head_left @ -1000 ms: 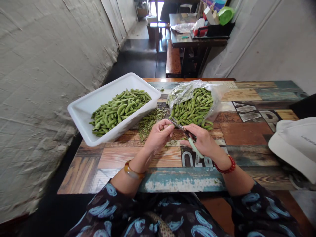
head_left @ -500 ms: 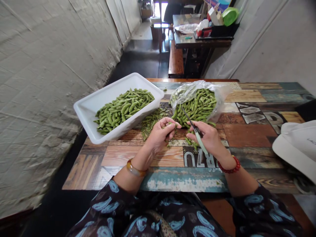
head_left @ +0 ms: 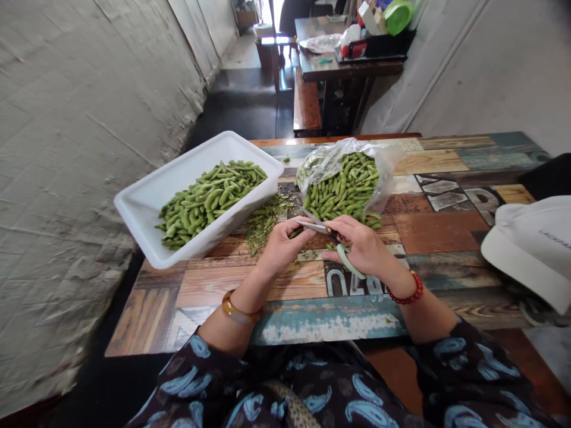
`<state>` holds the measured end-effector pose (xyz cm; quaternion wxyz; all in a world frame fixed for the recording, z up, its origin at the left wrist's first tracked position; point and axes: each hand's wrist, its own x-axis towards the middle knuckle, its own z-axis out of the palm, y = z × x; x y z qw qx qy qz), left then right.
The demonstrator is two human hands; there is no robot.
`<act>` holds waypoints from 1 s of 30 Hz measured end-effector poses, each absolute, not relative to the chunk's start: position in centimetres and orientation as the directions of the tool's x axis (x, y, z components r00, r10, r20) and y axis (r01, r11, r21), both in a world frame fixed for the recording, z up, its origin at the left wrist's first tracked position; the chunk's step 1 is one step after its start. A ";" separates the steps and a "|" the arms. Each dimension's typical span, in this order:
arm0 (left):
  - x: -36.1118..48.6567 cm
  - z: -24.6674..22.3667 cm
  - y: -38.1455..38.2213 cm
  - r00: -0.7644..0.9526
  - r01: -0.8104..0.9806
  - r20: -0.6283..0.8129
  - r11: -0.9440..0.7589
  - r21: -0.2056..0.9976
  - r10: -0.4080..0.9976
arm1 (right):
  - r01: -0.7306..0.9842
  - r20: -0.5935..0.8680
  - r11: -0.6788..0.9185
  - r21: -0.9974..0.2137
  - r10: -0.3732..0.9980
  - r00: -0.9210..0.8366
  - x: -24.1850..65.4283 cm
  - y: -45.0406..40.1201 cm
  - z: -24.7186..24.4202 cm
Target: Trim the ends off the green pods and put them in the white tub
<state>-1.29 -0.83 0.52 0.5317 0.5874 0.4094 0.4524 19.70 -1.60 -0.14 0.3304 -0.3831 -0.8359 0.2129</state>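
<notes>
My left hand (head_left: 285, 242) is closed on a green soybean pod (head_left: 295, 233), mostly hidden by the fingers. In my right hand (head_left: 359, 241) are scissors (head_left: 350, 261) with pale green handles; their blades lie parted at the fingertips of my left hand. Behind the hands, a clear plastic bag (head_left: 324, 156) lies on its side with many pods (head_left: 341, 190) in its mouth. To the left stands a white tub (head_left: 147, 252) holding a heap of pods (head_left: 209, 202). Small green trimmings (head_left: 265, 223) are scattered between tub and bag.
The patchwork-print table (head_left: 250, 282) carries a white cap (head_left: 530, 244) at its right side. A rough wall (head_left: 80, 148) runs along the left. Farther back are a wooden bench (head_left: 307, 104) and another table (head_left: 321, 27) with a black tray and a green lid-like item.
The scissors have swung from pointing up and away to pointing left, with their blades now at my left fingertips. My hands are closer together. The view has shifted slightly.
</notes>
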 end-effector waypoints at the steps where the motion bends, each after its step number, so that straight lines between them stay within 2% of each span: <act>1: -1.3 0.5 -0.8 0.264 0.025 0.121 -0.132 0.991 0.957 | 0.499 0.388 0.618 -0.607 0.779 -0.493 19.7 -1.6 -0.1; 5: -1.4 0.5 -0.8 0.292 0.081 0.161 -0.192 0.978 0.943 | 0.509 0.369 0.611 -0.607 0.783 -0.500 19.6 -1.8 0.2; 16: -1.3 0.9 -0.9 0.278 0.134 0.097 -0.139 0.981 0.956 | 0.573 0.334 0.601 -0.557 0.794 -0.508 20.0 -1.8 0.6; 19: -1.2 0.9 -0.8 0.265 0.013 -0.011 0.008 1.000 0.964 | 0.558 0.348 0.591 -0.582 0.801 -0.486 20.3 -1.5 0.5; 22: -0.9 0.9 -0.6 0.304 -0.205 -0.118 0.186 0.961 0.945 | 0.550 0.404 0.506 -0.665 0.863 -0.305 20.9 -0.9 0.6; 24: -0.8 0.8 -0.4 0.335 -0.262 -0.153 0.248 0.933 0.930 | 0.538 0.403 0.442 -0.718 0.894 -0.196 21.3 -0.6 0.8; 27: -0.5 0.4 -0.4 0.370 -0.124 -0.143 0.201 0.972 0.918 | 0.515 0.406 0.410 -0.753 0.905 -0.127 21.6 -0.4 1.1; 30: -0.1 -0.4 -0.6 0.414 0.208 0.013 -0.109 0.972 0.910 | 0.499 0.430 0.438 -0.748 0.892 -0.138 21.5 -0.4 1.2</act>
